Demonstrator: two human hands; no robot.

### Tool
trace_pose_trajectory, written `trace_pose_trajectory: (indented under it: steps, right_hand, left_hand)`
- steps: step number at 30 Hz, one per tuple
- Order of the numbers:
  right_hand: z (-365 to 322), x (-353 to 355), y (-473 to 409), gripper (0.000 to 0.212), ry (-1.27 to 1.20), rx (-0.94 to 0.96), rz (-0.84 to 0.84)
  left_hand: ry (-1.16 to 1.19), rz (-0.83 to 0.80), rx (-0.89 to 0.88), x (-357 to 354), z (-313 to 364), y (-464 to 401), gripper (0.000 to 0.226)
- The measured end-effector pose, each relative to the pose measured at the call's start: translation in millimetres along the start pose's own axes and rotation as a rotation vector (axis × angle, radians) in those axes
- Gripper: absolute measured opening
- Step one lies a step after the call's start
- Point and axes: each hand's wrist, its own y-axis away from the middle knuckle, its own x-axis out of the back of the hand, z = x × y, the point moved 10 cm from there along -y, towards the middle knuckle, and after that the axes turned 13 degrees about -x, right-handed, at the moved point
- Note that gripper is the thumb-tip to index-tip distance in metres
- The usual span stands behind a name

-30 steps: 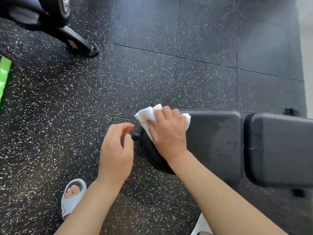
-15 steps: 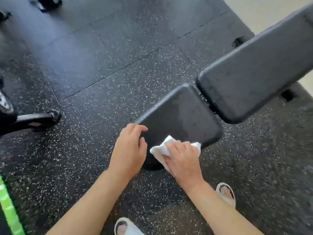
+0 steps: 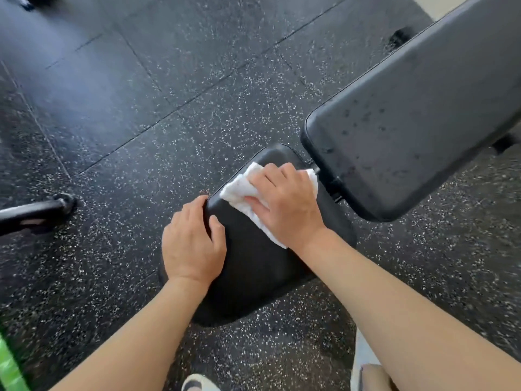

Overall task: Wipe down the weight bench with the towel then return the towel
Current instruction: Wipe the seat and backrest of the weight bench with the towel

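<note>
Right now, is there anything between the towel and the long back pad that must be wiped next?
Nothing visible blocks it. The right hand presses the towel on the seat pad; only the narrow hinge gap separates it from the back pad.

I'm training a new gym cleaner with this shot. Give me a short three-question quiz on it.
1. True or false: the right hand presses the white towel on the seat pad.
2. What does the left hand touch? A) the back pad B) the seat pad's edge C) the floor
3. Fill in: the spots of moisture show on the ____ pad.

Key: 1 true; 2 B; 3 back.
</note>
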Motion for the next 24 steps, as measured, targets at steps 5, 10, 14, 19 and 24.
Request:
trace_pose_trajectory:
  steps: [5, 10, 14, 19, 24]
  right_hand:
    - [-13.5, -25.3, -61.8, 0.026, -0.001, -0.061, 0.044]
    - [-13.6, -26.3, -65.0, 0.025, -0.023, -0.096, 0.085]
    - [-4.7, 0.6, -0.4, 0.023, -0.11, -0.081, 0.006]
    - [16.7, 26.8, 93.4, 0.018, -0.063, -0.054, -0.109]
    - [15.6, 22.8, 69.8, 0.024, -0.07, -0.084, 0.017]
  left_hand:
    - [-0.065, -0.022, 0.003, -4.5, 0.3, -4.1, 0.054]
    - [-0.073, -0.009, 0.013, -5.4, -0.1, -4.3, 0.057]
    - [-0.086, -0.006, 0.016, -6.7, 1.1, -4.1, 0.058]
    - [-0.086, 0.039, 0.024, -3.7, 2.9, -1.0, 0.058]
    - [-0.097, 0.048, 0.018, -3.3, 1.7, -0.5, 0.058]
